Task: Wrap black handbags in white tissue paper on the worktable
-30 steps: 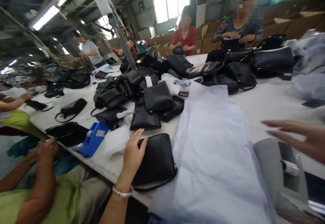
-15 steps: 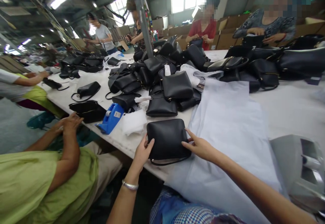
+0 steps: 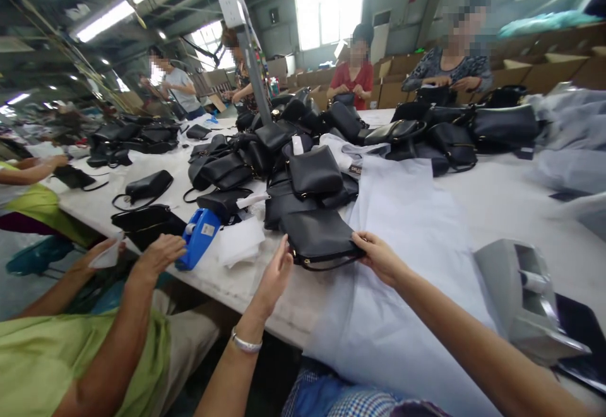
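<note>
A small black handbag (image 3: 322, 234) lies tilted before me, its zipped edge and thin strap towards me. Its far side rests against other black handbags (image 3: 315, 171) in the pile. My right hand (image 3: 381, 258) grips the bag's right corner between thumb and fingers. Along the left end of the bag, my left hand (image 3: 275, 278) is held with straight fingers, beside or just touching it. Under my right forearm spread white plastic sheets (image 3: 407, 234), and a stack of white foam sheets (image 3: 241, 240) lies to the left of the bag.
A blue tape dispenser (image 3: 201, 237) stands at the left, with a co-worker's hand (image 3: 163, 256) at it; that person's other hand holds a white sheet (image 3: 106, 254). On the right sits a grey tape dispenser (image 3: 516, 291). A metal post (image 3: 255, 64) rises behind the pile.
The bag has moved away from me towards the pile and tipped. My left hand has loosened from its edge, while my right hand grips the corner. The co-worker's hand has reached the blue dispenser.
</note>
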### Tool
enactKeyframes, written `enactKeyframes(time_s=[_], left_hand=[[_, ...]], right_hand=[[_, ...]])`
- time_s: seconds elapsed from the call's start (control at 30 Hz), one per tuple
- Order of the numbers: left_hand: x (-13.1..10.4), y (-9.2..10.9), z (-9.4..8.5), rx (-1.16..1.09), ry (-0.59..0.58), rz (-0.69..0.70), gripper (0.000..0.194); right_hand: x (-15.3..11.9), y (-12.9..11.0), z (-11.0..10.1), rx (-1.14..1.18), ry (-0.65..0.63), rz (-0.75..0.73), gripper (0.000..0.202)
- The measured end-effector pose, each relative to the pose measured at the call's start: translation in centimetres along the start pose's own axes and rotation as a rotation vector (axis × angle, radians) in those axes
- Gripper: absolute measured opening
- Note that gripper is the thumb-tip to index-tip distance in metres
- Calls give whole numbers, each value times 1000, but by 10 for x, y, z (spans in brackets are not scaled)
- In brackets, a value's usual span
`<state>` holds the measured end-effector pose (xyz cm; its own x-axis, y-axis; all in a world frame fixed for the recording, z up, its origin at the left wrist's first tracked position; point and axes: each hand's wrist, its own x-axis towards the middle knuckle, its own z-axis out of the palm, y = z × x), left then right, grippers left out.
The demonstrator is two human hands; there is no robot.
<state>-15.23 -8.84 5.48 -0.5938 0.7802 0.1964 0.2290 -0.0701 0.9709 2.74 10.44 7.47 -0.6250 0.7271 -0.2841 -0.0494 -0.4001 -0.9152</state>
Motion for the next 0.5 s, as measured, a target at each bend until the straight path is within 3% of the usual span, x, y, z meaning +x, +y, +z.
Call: enactKeyframes(time_s=[0.1, 0.17, 0.33, 0.4, 0.5], left_hand=[[-5, -13, 14, 137, -81, 155, 106], [-4, -19, 24, 323, 25, 228, 110], [9, -30, 44, 520, 386, 323, 85], [10, -29, 43, 536, 457, 332, 78], [-2, -15, 32, 476, 468, 261, 61]], right_hand=[[9, 10, -8, 71, 23, 38, 10], [11, 11, -9, 103, 18, 58, 8], [4, 11, -2, 118, 5, 65, 12], [-6, 6, 1, 101, 11, 48, 19], [-33, -14, 3, 5, -53, -7, 35]])
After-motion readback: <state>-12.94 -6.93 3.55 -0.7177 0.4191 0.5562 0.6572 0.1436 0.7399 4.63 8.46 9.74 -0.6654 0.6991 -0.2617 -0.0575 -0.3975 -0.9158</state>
